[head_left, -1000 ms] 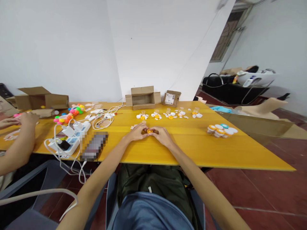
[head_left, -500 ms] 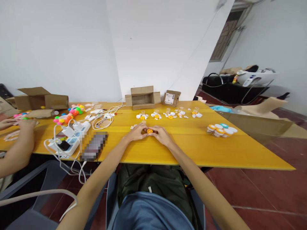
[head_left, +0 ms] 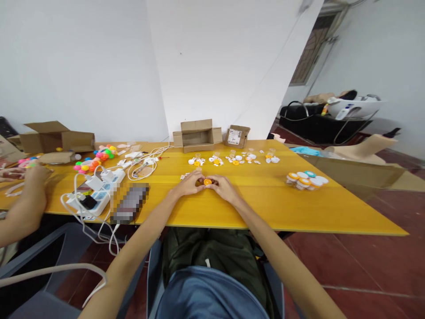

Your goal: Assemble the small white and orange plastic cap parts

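Observation:
Between my two hands, just above or on the yellow table (head_left: 265, 208), is a small round orange cap (head_left: 207, 182). My left hand (head_left: 191, 184) pinches its left side with thumb and fingers. From the other side, my right hand (head_left: 223, 187) grips it the same way. Whether anything is under the cap is hidden by my fingers. Beside my left hand lie small white pieces (head_left: 185, 176), and a clear cup (head_left: 198, 169) stands just behind its fingers. Farther back are groups of clear cups, orange and white discs (head_left: 235, 163) and small white parts.
Several capped jars (head_left: 303, 180) cluster at the right. Open cardboard boxes (head_left: 198, 137) stand against the wall. Left of me are a power strip (head_left: 104, 195), a blurred-out phone (head_left: 130, 204), cables (head_left: 142, 168) and colourful balls (head_left: 99, 157). A co-worker's arm (head_left: 28, 199) reaches in at far left.
My hands stay in place around the orange cap, with hardly any visible movement. At far left the co-worker's hands have shifted slightly.

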### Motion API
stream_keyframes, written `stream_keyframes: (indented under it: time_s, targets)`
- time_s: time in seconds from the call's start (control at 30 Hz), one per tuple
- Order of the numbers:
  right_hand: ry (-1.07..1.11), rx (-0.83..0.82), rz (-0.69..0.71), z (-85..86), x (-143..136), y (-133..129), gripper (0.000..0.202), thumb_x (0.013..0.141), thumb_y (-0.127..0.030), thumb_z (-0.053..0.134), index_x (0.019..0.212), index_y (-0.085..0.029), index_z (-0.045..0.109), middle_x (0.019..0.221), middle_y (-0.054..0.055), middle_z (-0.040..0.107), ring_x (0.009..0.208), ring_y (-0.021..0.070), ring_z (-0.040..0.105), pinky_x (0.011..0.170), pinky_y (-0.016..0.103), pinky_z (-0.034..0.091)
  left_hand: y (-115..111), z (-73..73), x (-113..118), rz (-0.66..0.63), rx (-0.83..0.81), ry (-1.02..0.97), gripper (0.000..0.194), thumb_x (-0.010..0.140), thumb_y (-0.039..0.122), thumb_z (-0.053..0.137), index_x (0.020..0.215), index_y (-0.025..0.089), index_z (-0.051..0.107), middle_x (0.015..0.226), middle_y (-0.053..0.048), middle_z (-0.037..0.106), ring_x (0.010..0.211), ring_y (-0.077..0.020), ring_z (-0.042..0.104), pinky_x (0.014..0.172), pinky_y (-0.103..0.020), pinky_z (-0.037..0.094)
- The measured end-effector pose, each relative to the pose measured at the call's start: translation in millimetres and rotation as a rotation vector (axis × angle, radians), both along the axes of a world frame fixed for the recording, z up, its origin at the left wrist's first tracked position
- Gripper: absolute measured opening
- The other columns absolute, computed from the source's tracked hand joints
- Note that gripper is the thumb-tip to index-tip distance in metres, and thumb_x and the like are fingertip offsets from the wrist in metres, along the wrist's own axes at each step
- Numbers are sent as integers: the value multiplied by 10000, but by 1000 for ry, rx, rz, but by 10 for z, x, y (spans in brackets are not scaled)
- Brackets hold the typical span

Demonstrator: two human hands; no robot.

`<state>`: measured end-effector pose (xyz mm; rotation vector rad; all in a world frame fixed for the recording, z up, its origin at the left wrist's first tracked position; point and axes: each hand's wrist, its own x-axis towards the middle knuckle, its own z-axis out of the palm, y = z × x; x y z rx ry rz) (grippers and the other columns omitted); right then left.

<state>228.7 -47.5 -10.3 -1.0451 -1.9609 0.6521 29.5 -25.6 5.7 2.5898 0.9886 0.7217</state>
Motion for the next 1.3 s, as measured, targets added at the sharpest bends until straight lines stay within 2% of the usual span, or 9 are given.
stream_keyframes:
  time_s: [0.3,0.57,0.9,1.3]
  targets:
    - [58,-66,-3,-25,3,21,207,768,-175,701,958,-221,770,957,43,776,837,201,702,814,328,558,1,3,0,-15,1,2,133,878,323,634,932,205,665,884,-41,609,925,-221,559,870,-366,469]
    - [42,-35,9,3,-10,-11,234,786,-146,686,980,-241,778,975,38,782,867,211,712,829,329,560,-6,22,2,-23,-20,-5,109,882,309,634,896,202,650,870,-35,601,909,-216,549,861,-357,462]
    - [40,-34,32,-9,2,4,248,793,-151,682,1003,-245,776,992,36,785,874,206,711,834,327,560,29,-26,-33,-40,-4,-15,159,926,357,605,923,207,658,867,-35,605,895,-210,544,865,-345,453]
    - [50,-19,16,-55,13,28,235,788,-147,713,994,-240,779,1005,53,771,916,217,711,866,350,570,6,15,-15,-44,-1,23,231,945,400,573,936,205,694,866,-45,605,902,-217,552,872,-345,456]
